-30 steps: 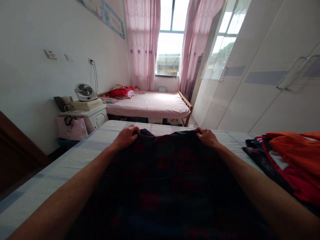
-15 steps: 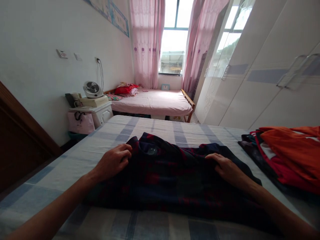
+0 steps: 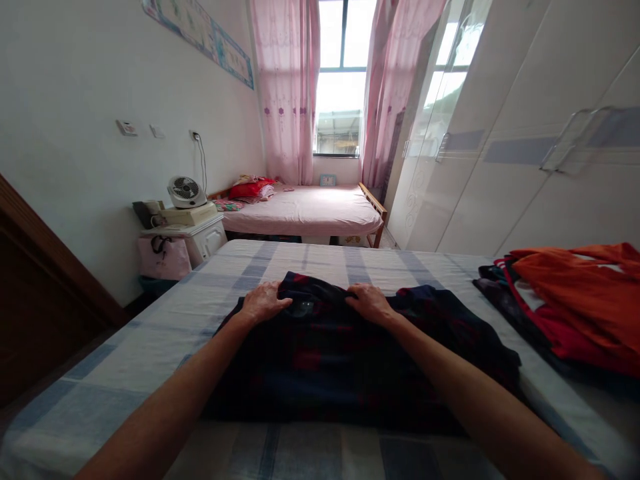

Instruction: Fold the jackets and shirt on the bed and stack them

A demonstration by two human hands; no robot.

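A dark shirt [image 3: 320,367] with navy and red checks lies spread on the bed, its collar at the far edge. My left hand [image 3: 264,302] grips the cloth at the collar's left side, thumb toward the neck opening. At the collar's right side, my right hand [image 3: 370,303] has its fingers curled over the fabric. Both forearms reach across the shirt and cover parts of it. Something small, pale and shiny shows inside the neck opening between the hands; I cannot make out what it is.
The shirt lies on a bed with a blue-and-white checked sheet [image 3: 120,347]. Folded clothes [image 3: 575,300], orange and red on top, are piled at the right. Beyond stand a pink bed [image 3: 310,210], a bedside cabinet [image 3: 207,243] with a fan [image 3: 186,191], and a white wardrobe [image 3: 525,200].
My right hand has moved left along the shirt's top edge to the collar. My left hand has shifted slightly right and up, closer to the collar. The camera view has tilted slightly.
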